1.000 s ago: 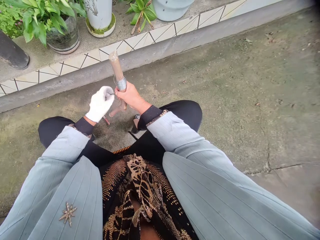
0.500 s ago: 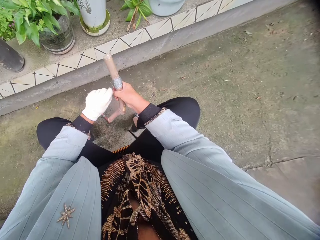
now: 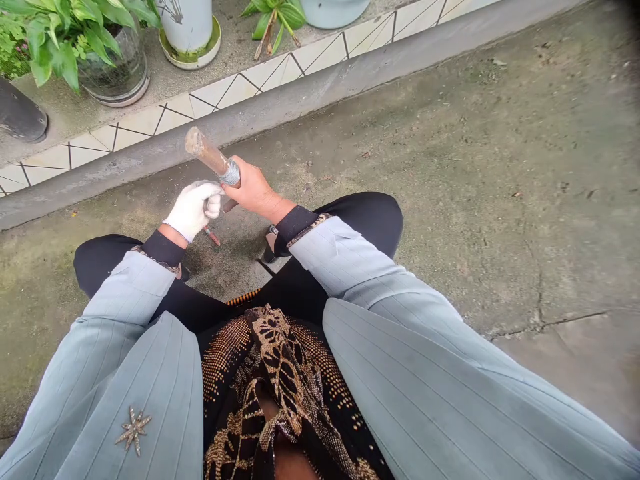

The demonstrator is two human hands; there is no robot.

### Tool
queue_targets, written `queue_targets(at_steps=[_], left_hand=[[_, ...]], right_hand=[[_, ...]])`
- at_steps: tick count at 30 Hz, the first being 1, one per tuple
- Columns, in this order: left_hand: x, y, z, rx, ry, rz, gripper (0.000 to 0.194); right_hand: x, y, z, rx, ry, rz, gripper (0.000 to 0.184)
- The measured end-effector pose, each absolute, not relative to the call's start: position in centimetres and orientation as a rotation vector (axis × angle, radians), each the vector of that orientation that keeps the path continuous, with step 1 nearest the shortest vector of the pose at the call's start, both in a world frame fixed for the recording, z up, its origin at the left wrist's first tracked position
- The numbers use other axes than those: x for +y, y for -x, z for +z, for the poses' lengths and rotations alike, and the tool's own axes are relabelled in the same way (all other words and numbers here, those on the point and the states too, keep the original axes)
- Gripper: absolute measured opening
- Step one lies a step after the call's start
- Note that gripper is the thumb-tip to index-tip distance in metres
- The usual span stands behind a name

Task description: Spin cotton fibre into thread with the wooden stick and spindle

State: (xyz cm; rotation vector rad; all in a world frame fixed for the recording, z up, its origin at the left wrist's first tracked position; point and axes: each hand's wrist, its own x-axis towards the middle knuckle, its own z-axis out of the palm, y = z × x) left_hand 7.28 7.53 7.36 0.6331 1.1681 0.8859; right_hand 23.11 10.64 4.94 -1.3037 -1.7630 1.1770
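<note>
**Wire [image 3: 231,173] wrapped round a stick [image 3: 213,155] at the right hand [image 3: 256,193]**

In the head view, several close turns of wire already form a band around the stick, just beside the right thumb. Past the band, the stick's blunt end is bare, jutting beyond the left hand [image 3: 193,207]. How many turns remain, if any, cannot be told.

The right hand is closed around the stick below the band. The gloved left hand is curled, its fingertips close to the right thumb; whether they pinch a wire end is unclear.

Beyond the left hand, on a ledge [image 3: 165,80], a glass pot [image 3: 120,73] holds a leafy plant [image 3: 60,33] with something dark inside. Ahead of the hands, a white pot [image 3: 187,27] stands in a saucer [image 3: 200,59] with green residue. Farther right is a pale blue pot [image 3: 335,12]; neither pot's contents show.
</note>
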Motion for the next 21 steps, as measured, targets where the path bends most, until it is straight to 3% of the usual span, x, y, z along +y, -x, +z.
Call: queue_targets(at_steps=[4, 11, 21], left_hand=[[7.5, -7.0, 8.0, 1.048, -0.468, 0.776, 0.037], [7.3, -6.4, 7.4, 1.013, -0.625, 0.829, 0.028], [7.4, -4.6, 8.1, 1.257, -1.122, 0.924, 0.010]], right_hand=[[10.4, -23.1, 4.8, -1.782, 1.257, 1.122, 0.021], [10.5, -23.2, 4.1, -1.733, 1.202, 1.117, 0.024], [10.2, -22.9, 5.8, -1.332, 1.162, 1.615, 0.031]])
